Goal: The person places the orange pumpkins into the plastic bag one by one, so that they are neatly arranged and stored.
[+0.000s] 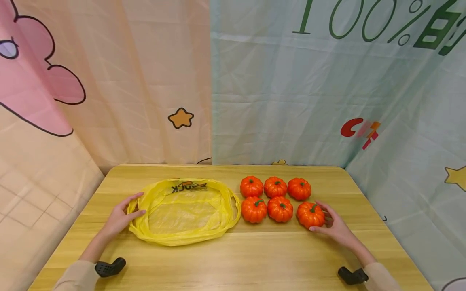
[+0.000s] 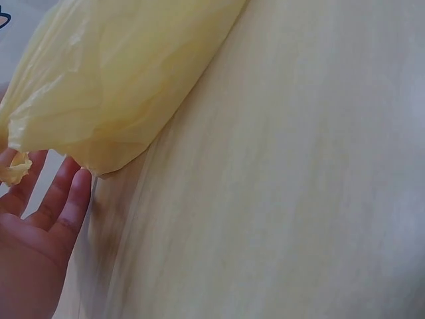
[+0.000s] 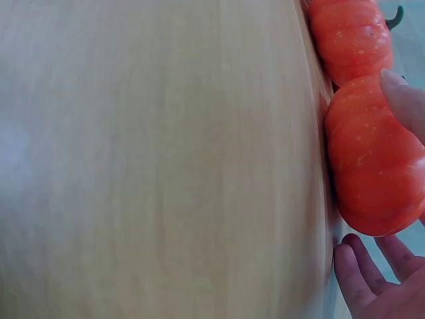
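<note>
A yellow plastic bag [image 1: 171, 238] lies spread on the table with its mouth facing up. My left hand [image 1: 120, 216] is at the bag's left end, thumb and forefinger apart over the rim. In the left wrist view, fairly straight fingers [image 2: 74, 193] touch the bag's edge [image 2: 126, 100] beside a crumpled strip. Several small orange pumpkins stand in two rows right of the bag. My right hand [image 1: 336, 230] holds the front-right pumpkin [image 1: 309, 215], its thumb on the near side. The right wrist view shows the thumb [image 3: 405, 100] across that pumpkin [image 3: 372, 159], other fingers below it.
Back-row pumpkins [image 1: 275, 187] and front-row pumpkins [image 1: 254, 209] sit close together. The wooden table [image 1: 233, 262] ends at printed cloth curtains [image 1: 276, 101] behind and at both sides. Black wrist devices [image 1: 110, 267] sit at both sleeves.
</note>
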### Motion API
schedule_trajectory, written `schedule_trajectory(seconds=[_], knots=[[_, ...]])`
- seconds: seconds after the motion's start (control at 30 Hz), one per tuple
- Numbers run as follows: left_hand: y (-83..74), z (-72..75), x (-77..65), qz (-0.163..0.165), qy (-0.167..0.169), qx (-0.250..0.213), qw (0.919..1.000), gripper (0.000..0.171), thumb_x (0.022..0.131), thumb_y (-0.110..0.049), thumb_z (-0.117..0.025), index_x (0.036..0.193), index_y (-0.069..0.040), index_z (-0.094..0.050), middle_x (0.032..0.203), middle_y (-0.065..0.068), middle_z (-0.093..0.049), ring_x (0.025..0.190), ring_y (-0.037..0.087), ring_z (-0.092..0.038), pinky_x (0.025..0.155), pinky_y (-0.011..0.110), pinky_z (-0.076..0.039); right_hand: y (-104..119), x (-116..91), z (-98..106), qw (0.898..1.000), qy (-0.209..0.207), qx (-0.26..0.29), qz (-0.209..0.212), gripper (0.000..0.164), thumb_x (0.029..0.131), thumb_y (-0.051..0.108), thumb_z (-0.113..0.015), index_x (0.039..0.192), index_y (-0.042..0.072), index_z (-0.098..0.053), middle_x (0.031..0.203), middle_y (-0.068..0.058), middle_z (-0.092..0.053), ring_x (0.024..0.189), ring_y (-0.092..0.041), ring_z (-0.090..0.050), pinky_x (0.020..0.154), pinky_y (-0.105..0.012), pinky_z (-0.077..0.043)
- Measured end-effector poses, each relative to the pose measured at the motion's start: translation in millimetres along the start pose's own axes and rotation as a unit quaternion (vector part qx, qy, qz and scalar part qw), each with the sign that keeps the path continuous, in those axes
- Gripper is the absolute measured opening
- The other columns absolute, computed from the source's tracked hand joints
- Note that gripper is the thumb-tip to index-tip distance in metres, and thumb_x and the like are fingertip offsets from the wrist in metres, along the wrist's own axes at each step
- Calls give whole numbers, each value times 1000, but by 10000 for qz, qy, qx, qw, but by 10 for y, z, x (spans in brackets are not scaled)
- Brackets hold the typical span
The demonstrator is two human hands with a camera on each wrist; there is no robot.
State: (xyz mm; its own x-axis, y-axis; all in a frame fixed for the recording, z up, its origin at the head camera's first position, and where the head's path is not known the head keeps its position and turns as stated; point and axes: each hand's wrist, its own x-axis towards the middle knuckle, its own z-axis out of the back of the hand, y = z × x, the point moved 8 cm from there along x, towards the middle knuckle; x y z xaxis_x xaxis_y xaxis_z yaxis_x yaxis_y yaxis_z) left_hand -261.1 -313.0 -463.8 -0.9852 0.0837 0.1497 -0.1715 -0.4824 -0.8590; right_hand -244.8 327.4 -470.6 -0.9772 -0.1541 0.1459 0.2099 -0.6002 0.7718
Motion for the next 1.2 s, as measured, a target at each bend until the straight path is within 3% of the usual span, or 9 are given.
schedule_trajectory(seconds=[0.5,0.57,0.63,0.73,0.83,0.97,1.07,1.13,1.2], knots=[[59,44,34,304,22,135,9994,70,92,-21,-65,149,0,-30,152,29,-26,110,-25,-28,81,-3,-34,-16,-19,-23,9999,-48,120,24,83,75,12,-82,142,-2,-36,133,-30,-45,97,13,-49,80,-17,-49],[55,54,44,348,3,205,9992,71,92,-22,-65,149,-2,-29,153,28,-26,121,-13,-33,81,-3,-33,-4,-17,-21,9999,-65,138,34,82,75,12,-81,142,-2,-36,133,-31,-45,96,12,-49,80,-17,-49],[52,56,51,348,5,239,9991,72,92,-21,-65,150,-1,-28,153,29,-25,133,9,-37,80,-3,-33,10,-16,-21,9998,-65,151,63,82,75,11,-81,142,-2,-36,133,-31,-45,96,11,-50,80,-17,-49],[52,55,57,309,8,299,9991,73,92,-20,-65,150,0,-27,153,30,-24,136,42,-30,82,-4,-30,20,-20,-25,9998,-110,150,70,82,75,11,-82,141,-3,-37,132,-30,-46,95,10,-51,79,-17,-49],[58,47,58,244,34,292,9993,73,92,-20,-65,150,0,-26,153,30,-23,136,50,-23,86,-4,-24,19,-22,-33,9999,-109,114,59,82,75,11,-82,141,-3,-37,132,-29,-46,95,11,-51,79,-17,-49],[41,32,63,56,24,263,9996,66,92,-21,-64,147,-2,-32,151,27,-28,137,43,-25,88,-4,-22,19,-23,-33,9999,-127,108,-10,80,75,11,-81,142,-1,-37,132,-29,-46,95,11,-50,80,-17,-49],[21,27,69,-110,-31,267,9996,58,93,-21,-63,143,-2,-40,148,21,-36,136,13,-32,87,-4,-24,28,-20,-26,9998,-147,69,-121,79,76,13,-81,142,1,-38,133,-29,-46,98,5,-53,80,-17,-49],[12,25,73,-185,-66,263,9995,54,94,-22,-62,141,-2,-43,146,17,-39,127,-9,-31,87,-4,-25,34,-17,-22,9997,-157,23,-184,79,77,14,-80,142,2,-37,133,-28,-46,102,-7,-56,80,-17,-49],[8,25,80,-239,-104,249,9993,52,95,-23,-61,139,-2,-45,145,14,-42,116,-24,-25,87,-4,-25,37,-12,-15,9995,-176,-27,-244,79,77,16,-80,142,2,-37,134,-27,-46,106,-21,-57,81,-16,-48]])
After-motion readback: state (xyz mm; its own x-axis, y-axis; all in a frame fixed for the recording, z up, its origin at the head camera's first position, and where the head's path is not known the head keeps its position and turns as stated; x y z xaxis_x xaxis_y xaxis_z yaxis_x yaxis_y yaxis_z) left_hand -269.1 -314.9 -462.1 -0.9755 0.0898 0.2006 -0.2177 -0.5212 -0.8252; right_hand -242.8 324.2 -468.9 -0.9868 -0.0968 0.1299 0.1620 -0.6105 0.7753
